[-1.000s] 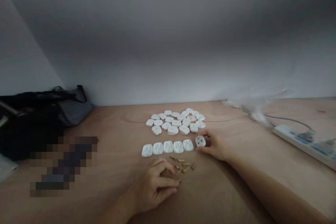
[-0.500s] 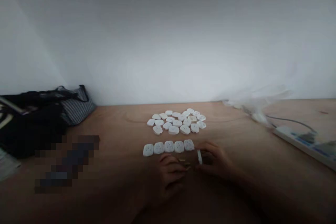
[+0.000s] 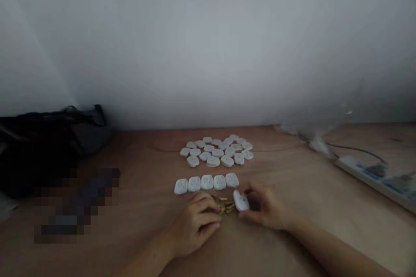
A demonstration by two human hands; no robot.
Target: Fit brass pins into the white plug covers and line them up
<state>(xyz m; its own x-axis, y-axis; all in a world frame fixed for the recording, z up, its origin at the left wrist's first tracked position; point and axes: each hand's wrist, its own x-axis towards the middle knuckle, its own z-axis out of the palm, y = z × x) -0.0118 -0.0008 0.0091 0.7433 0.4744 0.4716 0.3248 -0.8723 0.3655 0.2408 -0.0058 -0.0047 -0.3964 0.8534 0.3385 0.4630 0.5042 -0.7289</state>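
Note:
Between the thumb and fingers of my right hand (image 3: pixel 264 207) is a white plug housing (image 3: pixel 241 201), a rounded square with small holes, tilted with its face partly toward me. Just left of it lies a small heap of brass pins (image 3: pixel 228 208) on the table. My left hand (image 3: pixel 199 223) rests at the left side of this heap, fingers curled and close together, fingertips at the pins. Whether a pin is in them I cannot make out. Behind both hands stretches a row of several white plug housings (image 3: pixel 207 182), holes facing up.
Farther back lies a loose cluster of more white housings (image 3: pixel 213 161). On the right are a power strip (image 3: pixel 373 177) with a dark cable and a clear plastic bag (image 3: pixel 320 140). A dark bag (image 3: pixel 42 151) and a blurred-out object (image 3: pixel 81 203) are on the left of the wooden table (image 3: pixel 146 207).
The housing in my right hand has turned from edge-on to showing its face. The left hand's fingers have shifted slightly left, and more of the brass pins shows.

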